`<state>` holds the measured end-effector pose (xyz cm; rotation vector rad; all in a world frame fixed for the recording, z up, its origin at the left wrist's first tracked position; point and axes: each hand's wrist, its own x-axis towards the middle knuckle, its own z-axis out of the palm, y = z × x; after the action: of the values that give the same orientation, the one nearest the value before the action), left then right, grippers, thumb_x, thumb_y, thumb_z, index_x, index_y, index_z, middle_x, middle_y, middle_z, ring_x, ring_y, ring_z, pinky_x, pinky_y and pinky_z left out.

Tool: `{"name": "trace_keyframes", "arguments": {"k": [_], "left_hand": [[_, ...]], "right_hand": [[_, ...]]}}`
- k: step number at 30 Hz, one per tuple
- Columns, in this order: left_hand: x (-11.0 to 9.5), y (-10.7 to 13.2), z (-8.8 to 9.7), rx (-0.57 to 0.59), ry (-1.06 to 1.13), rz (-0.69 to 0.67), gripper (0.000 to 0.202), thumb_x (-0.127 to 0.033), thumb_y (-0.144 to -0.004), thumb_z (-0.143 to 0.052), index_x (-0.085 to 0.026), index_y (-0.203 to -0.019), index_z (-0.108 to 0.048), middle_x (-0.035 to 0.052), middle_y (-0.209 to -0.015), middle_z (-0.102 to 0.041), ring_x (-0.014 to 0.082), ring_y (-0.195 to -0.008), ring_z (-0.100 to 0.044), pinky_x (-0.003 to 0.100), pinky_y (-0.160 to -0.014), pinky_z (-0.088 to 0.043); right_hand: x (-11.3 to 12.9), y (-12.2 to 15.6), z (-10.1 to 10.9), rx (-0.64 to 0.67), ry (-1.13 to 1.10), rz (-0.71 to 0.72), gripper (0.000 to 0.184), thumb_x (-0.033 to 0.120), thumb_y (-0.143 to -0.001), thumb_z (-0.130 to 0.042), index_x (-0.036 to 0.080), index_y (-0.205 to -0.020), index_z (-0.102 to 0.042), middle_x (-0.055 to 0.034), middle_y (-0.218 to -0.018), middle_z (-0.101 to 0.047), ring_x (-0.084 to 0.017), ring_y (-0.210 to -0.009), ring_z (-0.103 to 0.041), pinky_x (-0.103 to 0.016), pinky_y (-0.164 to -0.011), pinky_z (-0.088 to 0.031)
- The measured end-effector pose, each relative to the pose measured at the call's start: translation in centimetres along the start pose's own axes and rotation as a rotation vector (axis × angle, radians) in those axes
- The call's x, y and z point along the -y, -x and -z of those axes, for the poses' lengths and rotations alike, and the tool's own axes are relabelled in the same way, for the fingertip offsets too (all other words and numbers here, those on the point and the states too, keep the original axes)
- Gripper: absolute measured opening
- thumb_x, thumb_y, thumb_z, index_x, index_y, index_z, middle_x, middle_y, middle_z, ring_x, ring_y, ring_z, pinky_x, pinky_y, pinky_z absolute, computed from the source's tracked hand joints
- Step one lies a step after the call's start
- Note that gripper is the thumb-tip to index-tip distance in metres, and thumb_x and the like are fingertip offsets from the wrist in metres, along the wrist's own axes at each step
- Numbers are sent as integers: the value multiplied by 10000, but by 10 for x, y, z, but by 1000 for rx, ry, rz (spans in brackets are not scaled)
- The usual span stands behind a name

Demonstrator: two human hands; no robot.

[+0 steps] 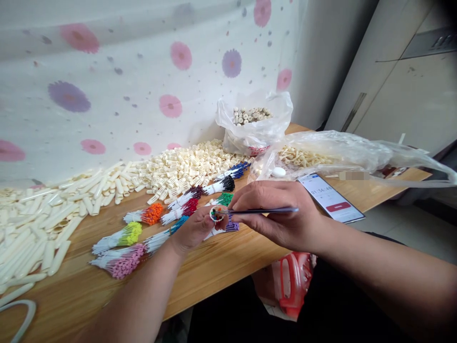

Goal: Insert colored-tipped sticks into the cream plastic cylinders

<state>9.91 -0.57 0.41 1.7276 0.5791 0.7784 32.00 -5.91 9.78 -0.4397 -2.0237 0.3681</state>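
Observation:
My left hand (pixel 194 227) is closed around a small white tube (pixel 217 220), its round open end turned toward me with several coloured tips inside. In my right hand (pixel 282 212) a slim dark pair of tweezers (pixel 266 210) is pinched, its point at the mouth of the tube. Bundles of thin white pen refills lie around my left hand, grouped by end colour: orange (pixel 153 214), yellow (pixel 133 233), pink (pixel 128 262), blue (pixel 178 224), red (pixel 189 207), green (pixel 224 199) and black (pixel 224 184). The purple bundle (pixel 233 226) is partly hidden behind my hands.
Cream plastic tubes (pixel 35 238) and short slotted pieces (pixel 185 164) are heaped along the curtain (pixel 135 95). Plastic bags of small parts (pixel 252 136) (pixel 357 152) stand at the back right. A phone (pixel 332 197) lies right of my hand. A red bag (pixel 294 283) hangs below the table edge.

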Motion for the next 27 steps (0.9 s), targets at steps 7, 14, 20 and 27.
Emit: {"name": "trace_keyframes", "arguments": {"k": [7,14,20,27], "left_hand": [[-11,-7,2,11,110,4,559,-715,-669,-587,-157,-666,-566,9,-649,-460,149,-640,-410,296,-610,-318],[-4,-8,7,-201,72,12,402,-473,-748,-686,-174,-582,-474,-36,-567,-393,111,-553,-366,277,-535,-240],[0,-6,9,-268,63,21,328,-359,-804,-658,-170,-601,-483,-33,-589,-415,114,-583,-396,285,-569,-274],[2,-7,11,-293,95,-11,323,-324,-820,-643,-177,-586,-474,-33,-574,-405,122,-589,-397,294,-569,-268]], "right_hand": [[-24,7,26,-25,30,-113,69,217,-843,-628,161,-873,-603,-52,-833,-664,-148,-774,-633,-261,-681,-505],[-82,43,4,811,769,-205,205,93,-888,-436,156,-824,-621,-92,-864,-633,-179,-730,-579,-265,-572,-379],[-98,49,-18,838,730,-247,210,116,-882,-456,138,-812,-653,-113,-902,-643,-192,-745,-581,-276,-578,-366],[-156,-10,-6,489,644,-408,278,63,-854,-431,129,-924,-692,-110,-970,-665,-194,-896,-596,-284,-769,-424]]}}
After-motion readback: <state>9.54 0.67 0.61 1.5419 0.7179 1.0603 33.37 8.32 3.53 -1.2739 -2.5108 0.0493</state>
